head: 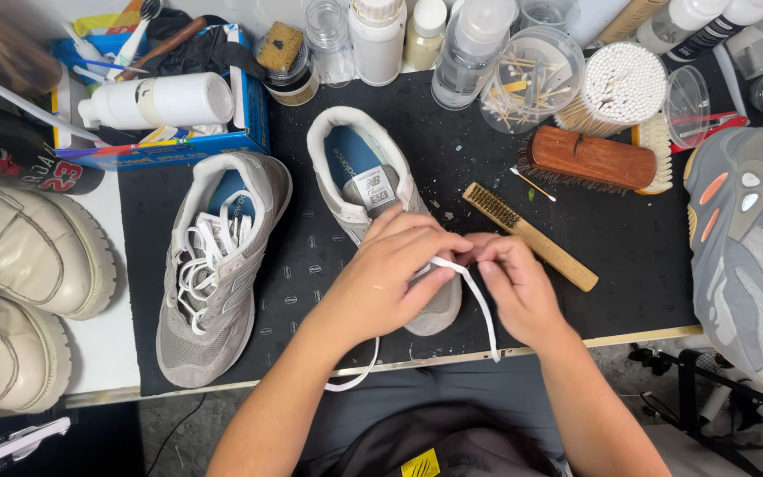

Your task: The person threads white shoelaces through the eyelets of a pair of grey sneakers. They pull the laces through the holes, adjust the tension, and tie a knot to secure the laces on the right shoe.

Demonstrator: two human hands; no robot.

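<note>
While a laced grey sneaker (pixel 215 265) lies untouched to the left on the black mat (pixel 629 247), the work in hand looks like lacing its mate: the second grey sneaker (pixel 368 190) stands in the middle of the mat, toe toward the person, its front half hidden under the hands. The step seems to be feeding the white lace (pixel 474 296) across the lowest eyelets; the next move would call for a straight pull to even the two ends, then finding the next eyelet by touch. The left hand (pixel 390 269) rests on the toe, fingers curled shut and pinching the lace near the shoe. The right hand (pixel 518 283) meets it, thumb and forefinger closed on the same lace, whose free ends hang over the mat's near edge.
</note>
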